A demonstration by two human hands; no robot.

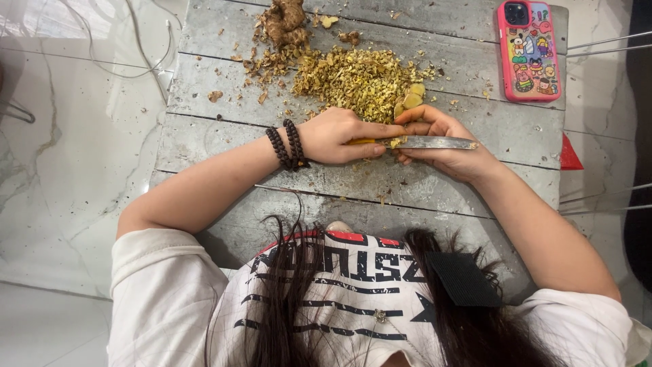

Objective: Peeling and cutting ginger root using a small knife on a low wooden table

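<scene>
My left hand [339,136], with dark bead bracelets on its wrist, is closed around the yellow handle of a knife [435,142]. The blade lies flat and points right, with bits of chopped ginger stuck to it. My right hand [445,146] cups the blade, fingers curled over its top and thumb beneath. Just beyond both hands lies a heap of finely chopped yellow ginger [353,78]. A few thicker ginger slices [413,96] rest by my right fingertips.
Everything sits on a grey wooden plank board [204,136] over a white marble floor. Whole ginger root [284,20] and peel scraps lie at the far side. A pink phone [528,49] lies at the far right. White cables trail at the upper left.
</scene>
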